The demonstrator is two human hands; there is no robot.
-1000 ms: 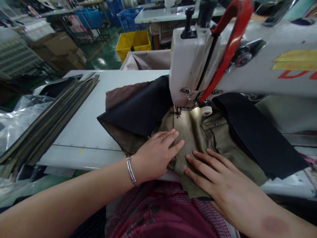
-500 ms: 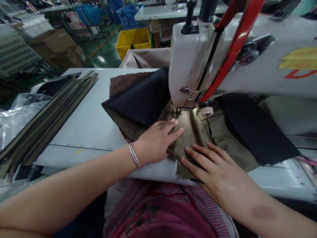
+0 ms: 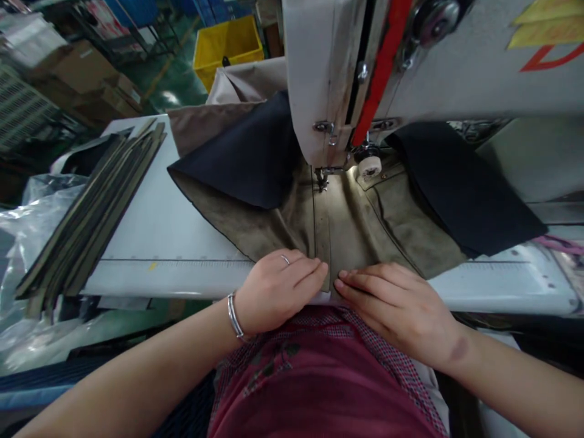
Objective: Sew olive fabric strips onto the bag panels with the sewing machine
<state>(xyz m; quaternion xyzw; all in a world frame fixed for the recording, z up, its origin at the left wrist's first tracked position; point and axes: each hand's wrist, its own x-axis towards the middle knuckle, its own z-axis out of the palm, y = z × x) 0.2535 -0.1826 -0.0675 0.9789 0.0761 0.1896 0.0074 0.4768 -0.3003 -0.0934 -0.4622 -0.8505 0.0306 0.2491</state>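
Observation:
Olive-brown fabric (image 3: 351, 222) lies under the presser foot (image 3: 322, 181) of a white sewing machine (image 3: 314, 79). A narrow strip (image 3: 322, 237) runs along it from the foot toward the table's front edge. My left hand (image 3: 278, 286), with a ring and a bracelet, is closed on the fabric's near edge beside the strip, fingers curled and thumb hidden. Just right of it, my right hand (image 3: 396, 304) has its fingers pressed together over the same near edge, its thumb out of sight. Dark navy panels (image 3: 246, 164) fold over the fabric at left and right.
A stack of long olive and black strips (image 3: 104, 207) lies on the table's left side, beside clear plastic (image 3: 27, 213). A ruler scale (image 3: 201, 263) runs along the white table (image 3: 150, 201). Beyond stand a yellow crate (image 3: 228, 45) and cardboard boxes (image 3: 82, 73).
Both hands have drawn back from near the presser foot to the fabric's front edge, and their spread fingers have closed. The strip now shows uncovered. The camera view has tilted downward.

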